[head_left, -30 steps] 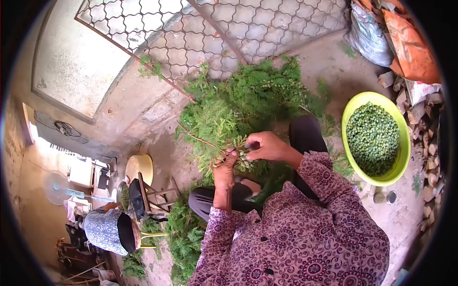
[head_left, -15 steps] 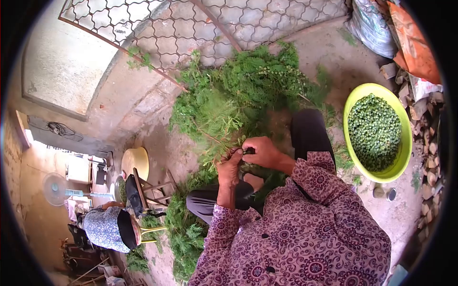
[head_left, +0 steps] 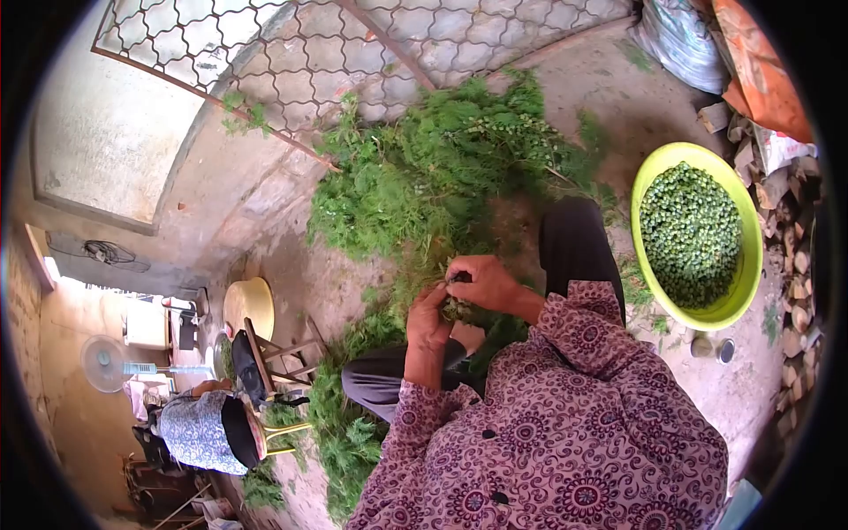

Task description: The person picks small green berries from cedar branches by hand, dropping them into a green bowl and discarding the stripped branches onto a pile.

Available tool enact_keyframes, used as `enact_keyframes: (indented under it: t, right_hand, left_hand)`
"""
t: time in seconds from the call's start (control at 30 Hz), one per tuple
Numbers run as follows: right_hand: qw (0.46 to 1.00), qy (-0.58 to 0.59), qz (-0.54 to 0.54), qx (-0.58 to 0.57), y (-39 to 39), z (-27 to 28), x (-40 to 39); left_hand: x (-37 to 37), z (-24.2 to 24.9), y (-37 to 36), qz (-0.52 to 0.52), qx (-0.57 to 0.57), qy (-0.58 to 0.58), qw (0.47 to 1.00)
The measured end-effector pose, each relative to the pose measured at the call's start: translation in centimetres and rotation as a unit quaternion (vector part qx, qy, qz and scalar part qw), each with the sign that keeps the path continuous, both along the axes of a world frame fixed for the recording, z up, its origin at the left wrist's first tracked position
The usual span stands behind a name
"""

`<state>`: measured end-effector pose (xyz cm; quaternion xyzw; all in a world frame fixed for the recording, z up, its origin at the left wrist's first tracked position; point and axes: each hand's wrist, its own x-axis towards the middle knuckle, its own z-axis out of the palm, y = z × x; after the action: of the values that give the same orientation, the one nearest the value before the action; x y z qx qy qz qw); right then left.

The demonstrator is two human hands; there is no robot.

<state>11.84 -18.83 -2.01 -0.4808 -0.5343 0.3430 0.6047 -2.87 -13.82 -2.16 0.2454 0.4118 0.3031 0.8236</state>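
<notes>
My left hand and my right hand meet in front of my knees, their fingertips closed round a feathery green sprig. Small dark bits, too blurred to make out, show between the fingers. Beyond my hands spreads a big heap of green branches, with small round green fruits among the leaves. To the right stands a yellow-green basin holding many small round green fruits.
Metal lattice lies beyond the heap. Sacks and stacked wood line the right side. At left are a fan, a wooden stool, a round tan container and another person. More greenery lies beside my left leg.
The sprig at my hands has shifted and its bright, blurred leafy part above them is no longer spread out. Both hands stay together. The view has shifted slightly.
</notes>
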Motion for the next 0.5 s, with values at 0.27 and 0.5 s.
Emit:
enact_keyframes:
  t: [0.27,0.5]
  right_hand:
    - [0.934,0.302,0.088,-0.166,0.0,0.2,0.7]
    - [0.981,0.151,-0.107,-0.064,1.6,-2.4,2.9]
  left_hand:
    - [0.8,0.4,-0.3,0.038,0.114,-0.024,0.992]
    - [0.5,2.7,-1.6,0.058,0.227,0.046,0.971]
